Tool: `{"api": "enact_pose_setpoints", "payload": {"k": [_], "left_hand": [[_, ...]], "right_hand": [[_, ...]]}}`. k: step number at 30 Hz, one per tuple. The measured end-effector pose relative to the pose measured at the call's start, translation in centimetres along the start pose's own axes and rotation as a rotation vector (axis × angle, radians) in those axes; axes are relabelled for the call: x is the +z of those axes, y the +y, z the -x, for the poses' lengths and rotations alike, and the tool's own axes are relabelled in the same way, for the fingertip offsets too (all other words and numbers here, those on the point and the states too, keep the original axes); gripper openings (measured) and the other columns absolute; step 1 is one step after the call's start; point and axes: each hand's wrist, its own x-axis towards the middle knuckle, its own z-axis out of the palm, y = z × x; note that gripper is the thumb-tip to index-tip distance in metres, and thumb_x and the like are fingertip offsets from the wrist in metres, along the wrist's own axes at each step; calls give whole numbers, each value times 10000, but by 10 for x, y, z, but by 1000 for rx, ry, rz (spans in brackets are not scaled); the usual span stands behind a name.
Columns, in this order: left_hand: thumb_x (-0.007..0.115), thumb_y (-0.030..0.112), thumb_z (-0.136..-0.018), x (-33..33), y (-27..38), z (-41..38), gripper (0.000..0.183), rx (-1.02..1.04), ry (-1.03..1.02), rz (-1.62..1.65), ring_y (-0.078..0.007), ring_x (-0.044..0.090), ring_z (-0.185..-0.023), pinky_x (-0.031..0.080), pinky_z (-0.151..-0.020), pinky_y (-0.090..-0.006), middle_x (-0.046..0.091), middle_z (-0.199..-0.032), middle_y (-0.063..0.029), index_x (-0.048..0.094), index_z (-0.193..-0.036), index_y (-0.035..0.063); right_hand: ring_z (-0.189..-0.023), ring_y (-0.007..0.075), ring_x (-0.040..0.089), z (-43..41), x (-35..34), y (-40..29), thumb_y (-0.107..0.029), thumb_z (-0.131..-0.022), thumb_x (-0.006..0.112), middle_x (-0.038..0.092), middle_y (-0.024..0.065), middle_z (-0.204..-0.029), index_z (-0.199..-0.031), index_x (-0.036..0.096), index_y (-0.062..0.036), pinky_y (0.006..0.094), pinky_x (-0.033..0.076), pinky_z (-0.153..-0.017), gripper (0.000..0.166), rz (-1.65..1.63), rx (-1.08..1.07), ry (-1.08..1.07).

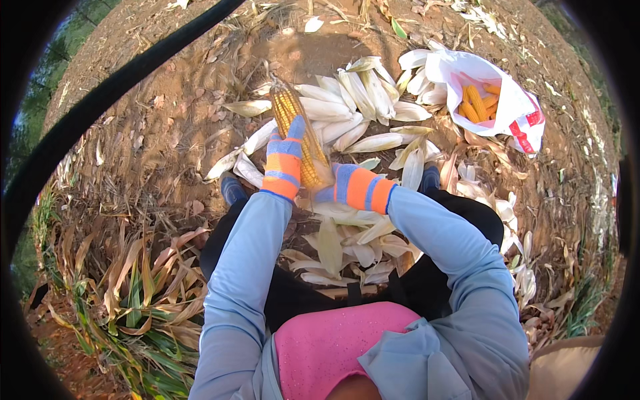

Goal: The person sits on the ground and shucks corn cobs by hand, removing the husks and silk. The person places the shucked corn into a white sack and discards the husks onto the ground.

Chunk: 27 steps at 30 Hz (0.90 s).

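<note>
An ear of yellow corn (303, 135), its kernels bare and its tip pointing up and to the left, lies between my two gloved hands. My left hand (286, 157), in an orange and blue striped glove, is wrapped around its middle with the thumb over the kernels. At the base of the ear is my right hand (350, 187), in a matching glove, closed on the pale husk (326, 176) there; its fingertips are partly hidden. Pale stripped husks (370, 92) lie in a pile just past the hands, with more husks (330, 245) between the legs.
At the upper right, a white woven sack (505, 112) with red print stands open, with several bare ears of corn (475, 102) inside. Dry stalks and leaves (145, 295) lie at the lower left. A dark curved strap or tube (125, 80) crosses the upper left.
</note>
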Motion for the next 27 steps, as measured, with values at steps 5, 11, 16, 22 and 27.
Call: {"api": "enact_pose_setpoints", "payload": {"k": [5,11,16,22,27], "left_hand": [[604,322,-782,2,14,6,450,-13,-124,70,-165,536,-764,461,-627,-305,548,-922,-81,470,-1086,19],[587,320,-794,-11,12,-2,430,28,-207,-26,-150,544,-741,463,-607,-290,553,-903,-79,476,-1074,15],[584,278,-805,-21,21,-14,374,-159,-335,-210,-146,578,-672,466,-557,-269,588,-858,-64,514,-1065,18],[625,267,-775,-27,16,-17,382,50,-260,-189,-123,544,-671,451,-569,-259,579,-838,-55,526,-1032,2],[621,270,-777,-28,8,-18,420,58,-186,-217,-136,545,-735,453,-623,-275,577,-891,-78,501,-1060,-15]], "right_hand": [[-715,334,577,-19,4,35,-435,-699,627,591,211,-744,-903,521,70,373,437,-636,555,228,-268,78],[-718,352,571,16,-13,-9,-421,-732,602,589,207,-744,-903,514,48,392,437,-628,507,300,-179,96],[-722,340,577,32,-7,1,-411,-726,600,605,150,-803,-946,536,-58,383,449,-625,421,692,-419,-151],[-804,293,586,26,31,44,-416,-686,623,602,126,-941,-1021,541,-87,380,452,-711,476,663,-335,-357],[-1085,276,462,17,23,53,-472,-698,614,494,174,-1161,-1258,368,-37,326,373,-888,751,288,-84,-691]]}}
